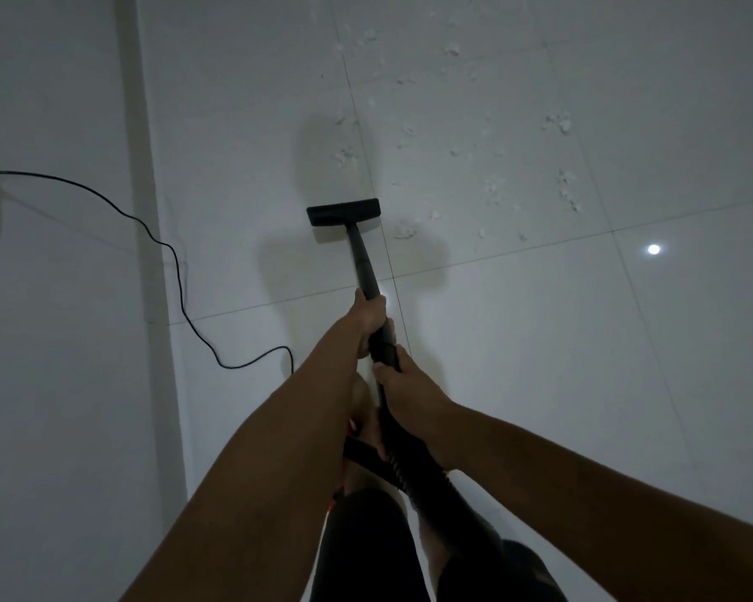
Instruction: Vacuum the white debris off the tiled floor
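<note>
At the far left a black cord (179, 275) runs from a wall plug down across the tiled floor (540, 362). Near the middle, the black vacuum head (343, 212) sits flat on the tile, its wand (363, 258) angled back to the person. The left hand (368, 317) grips the wand; the right hand (403, 384) grips it just behind, where the ribbed hose (414, 467) begins. White debris (561, 123) lies scattered ahead and right of the head.
</note>
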A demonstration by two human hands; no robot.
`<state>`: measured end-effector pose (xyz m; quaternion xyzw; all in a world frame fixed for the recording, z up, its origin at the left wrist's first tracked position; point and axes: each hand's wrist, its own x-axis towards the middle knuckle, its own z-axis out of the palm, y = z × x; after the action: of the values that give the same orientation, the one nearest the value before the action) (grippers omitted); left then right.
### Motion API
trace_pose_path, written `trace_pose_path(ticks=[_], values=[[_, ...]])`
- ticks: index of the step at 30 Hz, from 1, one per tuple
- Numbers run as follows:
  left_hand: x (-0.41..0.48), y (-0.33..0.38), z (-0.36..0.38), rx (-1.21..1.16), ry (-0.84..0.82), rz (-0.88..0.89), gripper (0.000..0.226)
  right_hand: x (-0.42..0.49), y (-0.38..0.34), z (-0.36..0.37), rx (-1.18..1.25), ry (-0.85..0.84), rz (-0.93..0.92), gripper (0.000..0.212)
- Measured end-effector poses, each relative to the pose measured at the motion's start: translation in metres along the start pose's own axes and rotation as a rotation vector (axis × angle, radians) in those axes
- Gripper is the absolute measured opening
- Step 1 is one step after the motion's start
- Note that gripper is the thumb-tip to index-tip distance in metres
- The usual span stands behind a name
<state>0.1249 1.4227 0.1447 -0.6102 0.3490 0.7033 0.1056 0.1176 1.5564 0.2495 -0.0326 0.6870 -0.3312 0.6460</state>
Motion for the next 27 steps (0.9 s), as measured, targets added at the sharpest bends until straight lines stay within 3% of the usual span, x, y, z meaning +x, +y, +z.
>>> trace_pose_path(ticks=[7,11,18,21,24,27], values=[[-0.016,-0.052,0.023,-0.021,0.022,-0.023,0.037,-0.019,0.055,-0.007,0.007,-0.026,-0.019,0.042],[-0.014,-0.073,0.028,-0.021,0.037,-0.02,0.047,-0.022,0.075,-0.013,-0.037,-0.034,-0.007,0.045],[-0.001,-0.091,0.026,0.085,0.07,0.025,0.057,-0.012,0.09,-0.009,0.005,-0.046,0.061,0.037],[0.004,-0.095,0.026,0.081,0.101,0.066,0.053,-0.01,0.088,-0.005,0.015,-0.01,0.039,0.046],[0.005,-0.092,0.023,0.082,0.105,0.104,0.05,-0.02,0.085,-0.007,-0.006,-0.087,0.115,0.056],[0.001,-0.087,0.022,0.069,0.086,0.1,0.053,-0.026,0.087,-0.008,-0.097,-0.052,0.032,0.049]])
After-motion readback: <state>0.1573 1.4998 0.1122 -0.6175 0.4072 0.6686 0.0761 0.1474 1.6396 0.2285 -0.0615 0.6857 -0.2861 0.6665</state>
